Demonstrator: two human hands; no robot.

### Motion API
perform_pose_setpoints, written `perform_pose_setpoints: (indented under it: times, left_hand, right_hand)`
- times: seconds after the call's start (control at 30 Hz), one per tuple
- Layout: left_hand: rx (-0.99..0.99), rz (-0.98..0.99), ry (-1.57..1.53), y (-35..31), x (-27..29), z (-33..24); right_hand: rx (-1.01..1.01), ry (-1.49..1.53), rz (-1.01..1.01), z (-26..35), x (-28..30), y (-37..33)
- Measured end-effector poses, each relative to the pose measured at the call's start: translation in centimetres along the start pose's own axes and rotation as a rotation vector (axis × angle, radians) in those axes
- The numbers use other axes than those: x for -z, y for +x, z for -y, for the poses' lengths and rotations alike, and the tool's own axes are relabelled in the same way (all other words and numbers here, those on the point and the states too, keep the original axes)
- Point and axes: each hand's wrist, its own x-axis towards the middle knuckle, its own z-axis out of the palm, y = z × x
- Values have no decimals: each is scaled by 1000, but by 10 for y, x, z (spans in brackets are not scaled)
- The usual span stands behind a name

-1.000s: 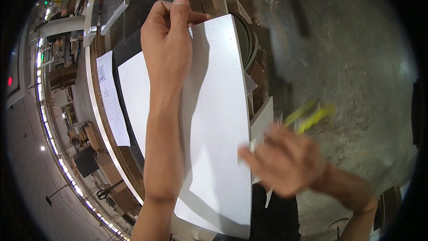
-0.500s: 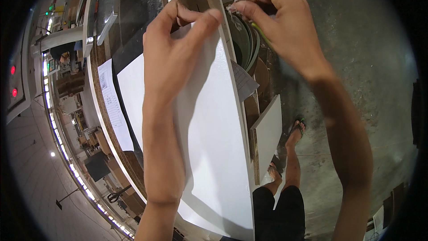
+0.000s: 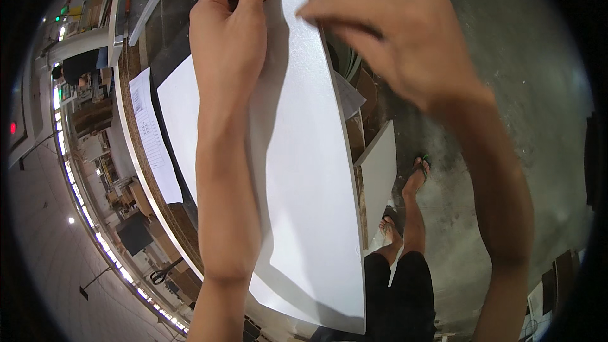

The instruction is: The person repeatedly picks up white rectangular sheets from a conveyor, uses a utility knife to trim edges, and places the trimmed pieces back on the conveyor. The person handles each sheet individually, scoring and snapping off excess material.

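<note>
A long white panel [image 3: 310, 171] lies lengthwise in front of me, its narrow far end near both hands. My left hand [image 3: 229, 31] is at the far left of that end, its forearm crossing above the panel. Its fingers are curled and the thumb points up; whatever they close on is hidden. My right hand [image 3: 392, 38] is at the panel's far right corner, fingertips near the right edge. Motion smears its fingers, and I cannot see whether anything is in them.
A printed sheet [image 3: 155, 139] lies left of the panel by the curved worktop edge [image 3: 136, 120]. Right of the panel, below it, are a leaning pale board [image 3: 378, 171], another paper [image 3: 348, 96] and a round brown object [image 3: 367, 95]. Concrete floor [image 3: 468, 196] extends to the right.
My left hand has moved away from the panel's far corner, up and left. My right hand, which pinched something whitish beside a yellow-green item, has come down to that corner.
</note>
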Motion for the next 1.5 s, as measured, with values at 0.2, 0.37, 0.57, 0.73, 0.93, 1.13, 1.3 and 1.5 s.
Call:
perform_pose_setpoints:
  times: [0.2,0.37,0.57,0.73,0.93,1.13,1.3,1.5]
  left_hand:
    - [72,-7,-107,-6,-4,-6]
    - [39,4,-51,-5,10,-3]
    - [-7,-37,-58,-5,-3,-6]
    - [29,-37,-9,-4,-7,-15]
    - [-66,-52,-12,-8,0,-9]
    - [-32,-95,145,-1,5,1]
    - [-113,-129,227,-2,14,3]
    - [-68,-112,99,-5,0,-10]
  right_hand:
    - [-76,213,247,115,19,-119]
    - [28,-54,149,74,6,-74]
    - [166,-196,78,24,2,-27]
    - [-35,178,166,171,26,-206]
    - [8,51,211,164,29,-176]
    - [308,-268,12,-26,1,23]
    - [218,-163,97,-42,1,64]
    - [326,-211,237,-20,20,33]
